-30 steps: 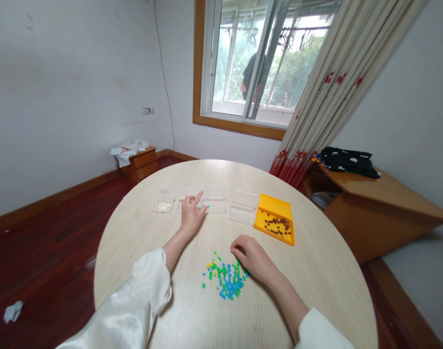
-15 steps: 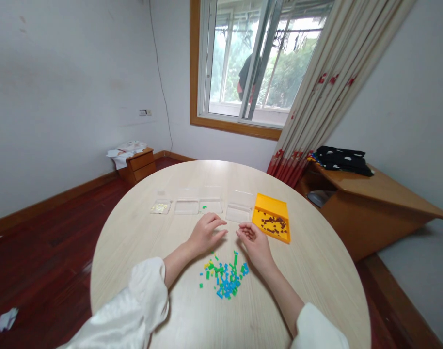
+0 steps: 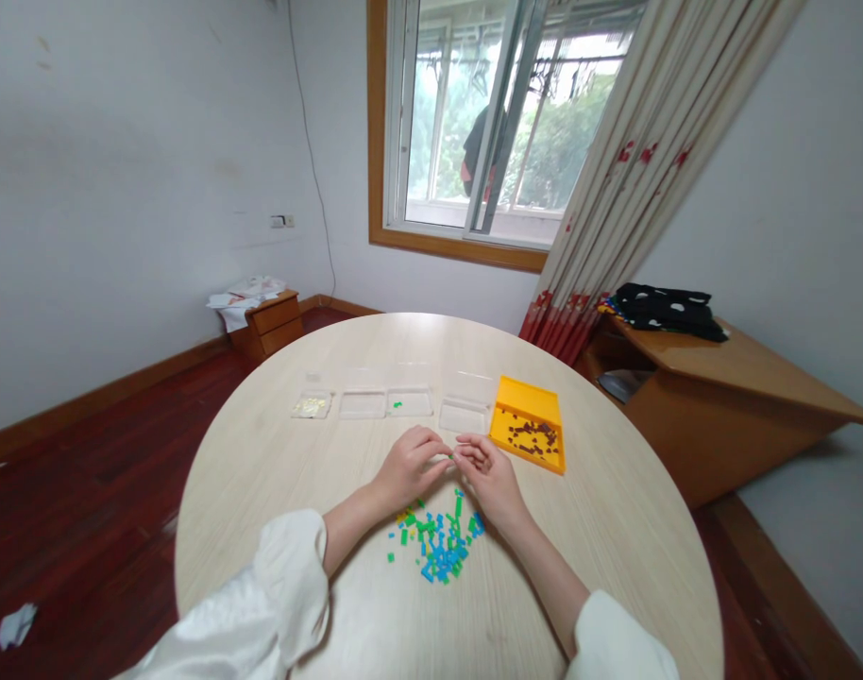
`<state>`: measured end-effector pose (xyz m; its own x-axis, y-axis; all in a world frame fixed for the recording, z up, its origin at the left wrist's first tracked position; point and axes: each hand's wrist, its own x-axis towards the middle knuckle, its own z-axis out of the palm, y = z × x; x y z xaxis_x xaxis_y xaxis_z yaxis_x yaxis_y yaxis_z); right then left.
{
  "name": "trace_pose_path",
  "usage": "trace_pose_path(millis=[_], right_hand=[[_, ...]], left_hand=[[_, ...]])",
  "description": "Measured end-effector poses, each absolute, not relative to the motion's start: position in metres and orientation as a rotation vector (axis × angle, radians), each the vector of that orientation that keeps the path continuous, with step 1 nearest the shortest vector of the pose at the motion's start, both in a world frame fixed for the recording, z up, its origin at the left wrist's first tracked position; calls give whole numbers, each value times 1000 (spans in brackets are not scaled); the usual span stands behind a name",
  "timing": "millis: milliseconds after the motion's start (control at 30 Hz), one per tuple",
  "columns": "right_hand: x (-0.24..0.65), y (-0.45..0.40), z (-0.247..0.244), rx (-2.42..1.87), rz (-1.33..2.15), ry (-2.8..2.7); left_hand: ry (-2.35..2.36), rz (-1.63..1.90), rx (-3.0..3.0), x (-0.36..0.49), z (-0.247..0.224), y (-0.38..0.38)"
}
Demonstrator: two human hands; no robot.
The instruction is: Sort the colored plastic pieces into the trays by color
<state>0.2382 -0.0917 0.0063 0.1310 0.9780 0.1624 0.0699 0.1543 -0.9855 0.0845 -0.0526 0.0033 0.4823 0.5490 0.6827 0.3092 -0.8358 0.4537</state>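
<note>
Over the middle of the table, my left hand (image 3: 412, 465) and my right hand (image 3: 489, 474) meet at the fingertips. A tiny green building brick (image 3: 451, 457) shows between them, pinched by the fingers of both hands; its shape is mostly hidden. Just below the hands lies a loose pile of small green, blue and a few yellow building bricks (image 3: 442, 548). To the right of my right hand, an open yellow case (image 3: 532, 400) holds many small dark brown pieces (image 3: 534, 438).
Open clear plastic boxes stand along the far side: one with pale yellow pieces (image 3: 311, 406), a second clear box (image 3: 363, 404), a third with green bits (image 3: 398, 405), and a fourth clear box (image 3: 464, 414). All stand on a round wooden table (image 3: 262, 482).
My left hand has moved right and its fingers have closed, bringing its tips against those of my right hand. A green brick now shows between them.
</note>
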Motion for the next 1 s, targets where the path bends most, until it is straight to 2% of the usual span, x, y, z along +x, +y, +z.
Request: trace_pose_path(millis=[167,367,667,1000], right_hand=[[238,-94,9,-1194,978,-1247],[240,-94,8,-1273,819,-1331],[244,-98,13,-1374,574,-1553],[248,-100,16,-1417,428,-1627]], left_hand=[[743,1337,2472,83,4,-51],[906,1449,2386,74,-2,-33],[1360,1399,2154,53,-11,8],[1474,1373,2122,50,-15,17]])
